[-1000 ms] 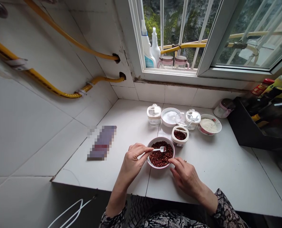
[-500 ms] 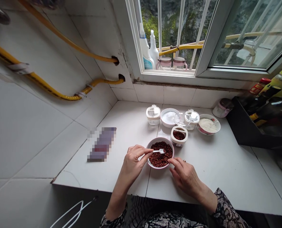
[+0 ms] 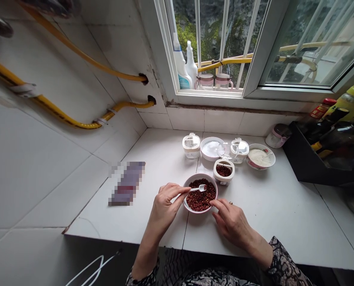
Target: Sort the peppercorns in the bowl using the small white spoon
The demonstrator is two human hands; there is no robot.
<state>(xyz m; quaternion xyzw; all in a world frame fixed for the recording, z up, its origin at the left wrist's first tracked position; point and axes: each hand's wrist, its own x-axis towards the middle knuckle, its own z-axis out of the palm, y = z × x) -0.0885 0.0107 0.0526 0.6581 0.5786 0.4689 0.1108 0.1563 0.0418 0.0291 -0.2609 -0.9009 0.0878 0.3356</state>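
Observation:
My left hand pinches the handle of a small white spoon. The spoon's scoop hangs over a pink-rimmed bowl of dark red peppercorns, and a few reddish bits show in it. On the bowl's right side, my right hand grips the rim between thumb and fingers, the thumb partly hidden. Just behind the bowl stands a small seasoning jar with its clear lid up, holding peppercorns too.
Farther back are two clear-lidded jars, a bowl of white grains and a patterned bowl of white powder. A black bottle rack stands at right. A blurred-out flat item lies at left.
The spoon's scoop has lifted and tilted slightly, with reddish bits now visible in it. My right hand stays at the bowl's rim. The whole view has shifted a little.

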